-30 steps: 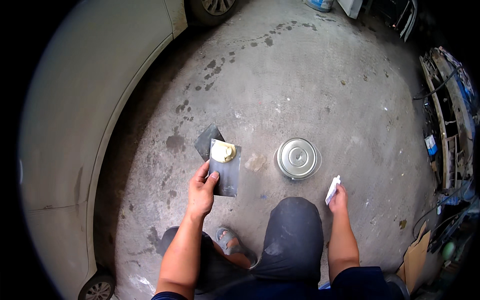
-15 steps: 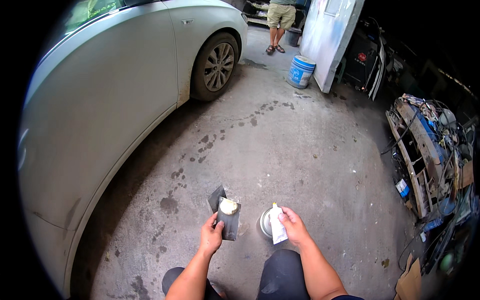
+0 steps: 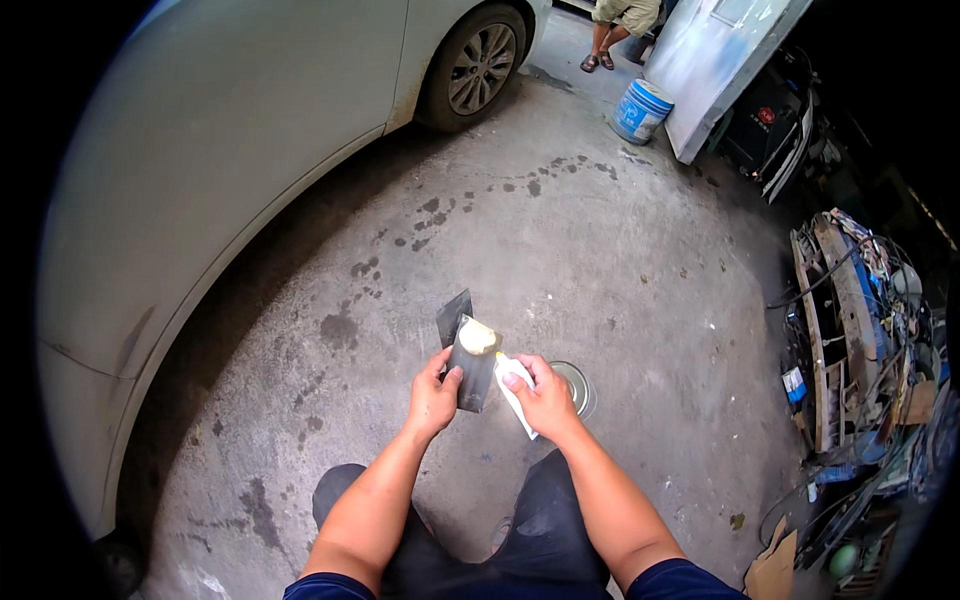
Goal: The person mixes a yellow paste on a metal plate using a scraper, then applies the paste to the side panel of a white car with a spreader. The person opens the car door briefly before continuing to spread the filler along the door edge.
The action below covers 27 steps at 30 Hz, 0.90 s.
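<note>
My left hand is closed on two dark, flat putty spreaders. The front spreader carries a rounded lump of cream-coloured putty near its far end. Behind it, the other spreader sticks out at an angle. Between thumb and fingers, my right hand grips a white squeeze tube with a yellow tip. That tip points up beside the front spreader's right edge, just below the putty. A round metal can stands on the floor, partly covered by my right hand.
A pale car with a dusty wheel fills the left side. Far off are a blue-and-white bucket, a white panel and a standing person. Car parts and scrap are heaped at right, near torn cardboard.
My right hand has brought the tube leftward and up to the spreader, away from over the can. The tube now leans with its tip near the putty. The whole view has shifted downward.
</note>
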### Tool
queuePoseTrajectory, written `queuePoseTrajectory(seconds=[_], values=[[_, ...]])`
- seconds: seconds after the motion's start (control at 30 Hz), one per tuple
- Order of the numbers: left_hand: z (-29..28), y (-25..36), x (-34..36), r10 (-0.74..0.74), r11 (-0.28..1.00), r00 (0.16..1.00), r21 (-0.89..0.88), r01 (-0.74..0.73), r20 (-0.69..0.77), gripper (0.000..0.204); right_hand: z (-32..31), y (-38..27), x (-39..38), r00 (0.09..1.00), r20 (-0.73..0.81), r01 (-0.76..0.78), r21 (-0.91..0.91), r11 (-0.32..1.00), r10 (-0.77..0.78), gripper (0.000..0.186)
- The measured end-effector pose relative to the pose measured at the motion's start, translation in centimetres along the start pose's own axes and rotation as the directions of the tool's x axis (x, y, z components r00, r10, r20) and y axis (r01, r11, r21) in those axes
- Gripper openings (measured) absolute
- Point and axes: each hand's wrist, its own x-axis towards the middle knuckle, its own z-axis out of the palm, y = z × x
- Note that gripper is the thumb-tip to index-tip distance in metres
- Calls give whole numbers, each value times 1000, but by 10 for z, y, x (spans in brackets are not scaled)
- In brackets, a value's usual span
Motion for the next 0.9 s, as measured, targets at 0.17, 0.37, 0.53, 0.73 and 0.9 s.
queuePoseTrajectory(seconds=[0.17,0.37,0.53,0.73,0.9], values=[[0,-4,1,-3,999,1000,38,3,-6,41,9,-1,1,999,-4,35,-9,999,-35,39],[-3,-13,3,17,993,998,120,-10,-57,40,16,-3,5,1000,10,11,-153,988,-9,39],[-2,-6,1,8,969,996,245,15,-92,39,28,4,14,994,102,-16,-201,979,37,39],[-2,-6,1,11,941,995,337,23,-96,41,49,15,17,996,88,11,-279,960,14,36],[0,-15,5,19,923,995,385,19,-97,41,53,21,16,998,58,29,-278,960,-14,35]])
